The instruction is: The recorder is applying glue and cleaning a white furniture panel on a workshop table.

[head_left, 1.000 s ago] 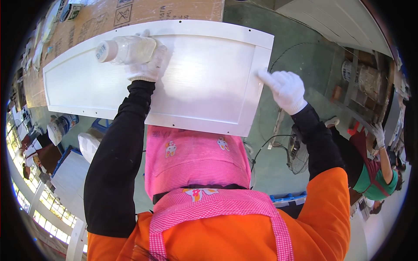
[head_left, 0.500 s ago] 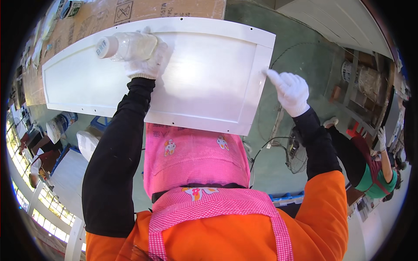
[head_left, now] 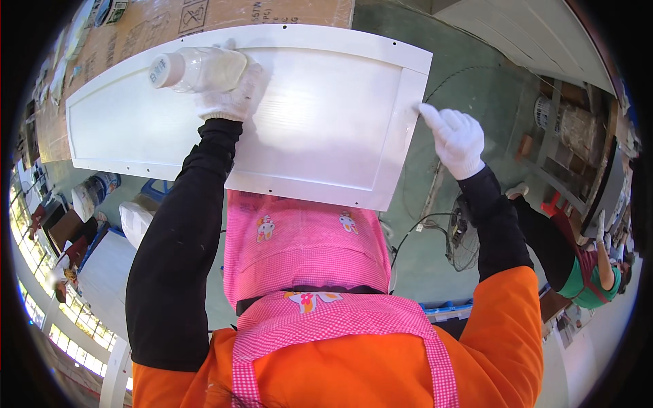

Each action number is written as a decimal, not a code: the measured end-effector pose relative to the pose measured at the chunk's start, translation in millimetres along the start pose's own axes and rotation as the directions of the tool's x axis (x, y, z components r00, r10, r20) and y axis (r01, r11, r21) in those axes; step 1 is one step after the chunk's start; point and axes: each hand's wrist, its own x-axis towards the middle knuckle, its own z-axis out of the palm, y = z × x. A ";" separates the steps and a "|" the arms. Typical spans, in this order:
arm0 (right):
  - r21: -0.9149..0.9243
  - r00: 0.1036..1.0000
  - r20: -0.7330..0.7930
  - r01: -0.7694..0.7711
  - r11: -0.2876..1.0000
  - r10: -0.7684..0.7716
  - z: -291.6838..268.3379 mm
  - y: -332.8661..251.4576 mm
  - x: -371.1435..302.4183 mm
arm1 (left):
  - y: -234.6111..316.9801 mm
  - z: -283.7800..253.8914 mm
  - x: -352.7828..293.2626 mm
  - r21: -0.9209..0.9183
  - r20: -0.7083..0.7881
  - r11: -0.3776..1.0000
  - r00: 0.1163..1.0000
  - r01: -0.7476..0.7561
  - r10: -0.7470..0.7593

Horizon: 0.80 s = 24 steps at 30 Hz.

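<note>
A white framed panel [head_left: 326,115] with a curved far edge, a recessed middle and small dark holes along its rim lies in front of me. My left hand [head_left: 228,102], in a white glove, is closed round a clear plastic bottle [head_left: 211,69] with a white cap, tilted over the panel's left half. Pale contents show in the bottle. At the panel's right edge is my right hand [head_left: 457,141], also gloved. One digit points out and meets the edge; the other fingers are curled, and whatever they hold, if anything, is hidden.
Brown cardboard [head_left: 149,41] lies under and beyond the panel. A floor fan [head_left: 462,238] with a black cable stands at right. Farther right, a person in green [head_left: 588,275] works beside a rack. A white-wrapped stool [head_left: 139,221] and a white tub [head_left: 88,197] are at left.
My right hand has shifted very slightly along the panel's right edge. The left hand and bottle stay nearly in place. In the background, people at left and right have moved a little.
</note>
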 end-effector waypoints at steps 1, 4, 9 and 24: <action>-0.002 1.000 0.003 -0.002 1.000 0.002 -0.3 -0.3 -2.5 | 3.3 2.2 -0.7 -0.003 0.003 1.000 1.000 0.000 0.000; 0.035 0.997 0.022 0.078 0.996 -0.078 -2.7 -10.1 -4.2 | 2.9 -0.7 0.3 0.038 -0.009 0.999 0.999 0.035 -0.035; -0.058 1.000 0.017 0.007 0.998 -0.006 -0.4 -7.2 0.3 | 3.1 -0.1 -1.0 0.015 -0.021 1.000 1.000 0.022 -0.022; -0.150 0.995 0.072 0.074 0.986 -0.064 -4.1 -6.7 -0.5 | 6.8 -4.6 2.0 0.089 0.011 0.996 1.000 -0.005 0.004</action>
